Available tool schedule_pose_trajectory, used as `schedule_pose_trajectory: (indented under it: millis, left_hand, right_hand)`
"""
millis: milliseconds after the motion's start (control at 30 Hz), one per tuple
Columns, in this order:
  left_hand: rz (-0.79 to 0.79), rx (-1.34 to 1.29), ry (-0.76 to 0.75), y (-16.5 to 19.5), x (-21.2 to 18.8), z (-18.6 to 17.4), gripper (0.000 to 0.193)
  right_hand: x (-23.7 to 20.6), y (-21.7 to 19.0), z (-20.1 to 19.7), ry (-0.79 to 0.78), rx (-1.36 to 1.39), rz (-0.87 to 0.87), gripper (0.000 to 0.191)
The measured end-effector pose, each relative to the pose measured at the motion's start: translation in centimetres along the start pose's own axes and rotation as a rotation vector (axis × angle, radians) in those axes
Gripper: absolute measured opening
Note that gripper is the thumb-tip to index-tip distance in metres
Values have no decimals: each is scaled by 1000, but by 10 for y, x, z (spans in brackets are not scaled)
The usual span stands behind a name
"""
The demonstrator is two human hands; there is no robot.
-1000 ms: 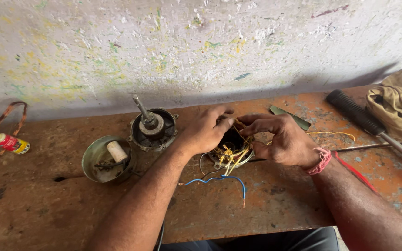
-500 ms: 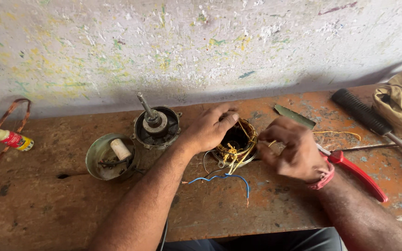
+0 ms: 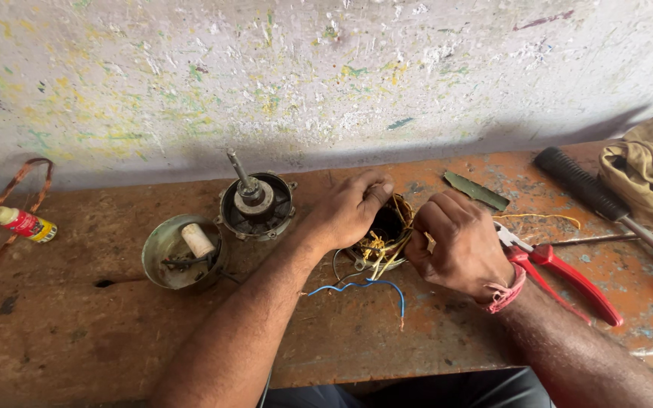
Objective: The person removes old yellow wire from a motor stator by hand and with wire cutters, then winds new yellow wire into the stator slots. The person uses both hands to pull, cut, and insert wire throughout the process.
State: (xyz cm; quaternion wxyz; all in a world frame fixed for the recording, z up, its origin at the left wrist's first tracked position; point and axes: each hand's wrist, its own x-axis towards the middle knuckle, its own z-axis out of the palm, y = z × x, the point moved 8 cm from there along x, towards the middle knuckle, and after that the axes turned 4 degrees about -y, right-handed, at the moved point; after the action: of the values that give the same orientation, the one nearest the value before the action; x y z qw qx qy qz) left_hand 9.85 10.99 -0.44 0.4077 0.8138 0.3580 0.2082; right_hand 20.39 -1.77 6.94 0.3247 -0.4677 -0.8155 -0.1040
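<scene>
A round motor stator (image 3: 382, 236) with copper windings and yellow strands sits on the rusty bench (image 3: 100, 340). My left hand (image 3: 348, 209) grips its left rim, thumb and fingers over the top edge. Against the stator's right side, my right hand (image 3: 459, 243) is closed in a fist, and a yellow strand runs into it. Blue and white lead wires (image 3: 364, 285) trail from the stator toward the bench's front edge.
A motor housing with an upright shaft (image 3: 255, 201) and a metal cap holding a white cylinder (image 3: 181, 253) stand to the left. Red-handled pliers (image 3: 568, 276) lie by my right wrist. A black-handled tool (image 3: 583, 185), cloth (image 3: 651, 174), green strip (image 3: 478, 190) and glue tube (image 3: 20, 221) are around.
My right hand has drawn back from the top of the stator to its right side and closed into a fist, uncovering the red pliers. My left hand has stayed on the stator.
</scene>
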Motion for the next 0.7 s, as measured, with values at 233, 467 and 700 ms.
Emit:
schedule_pose_trajectory:
  millis: [233,467,700]
  left_hand:
    - [-3,49,13,7,-4,-4,56]
    - [37,38,29,6,-2,-3,56]
    - [32,20,29,5,-3,-3,56]
  right_hand:
    - [-19,41,16,-126,307,264,9]
    - [-17,43,1,-46,483,199,23]
    - [-24,50,22,-246,421,243,11]
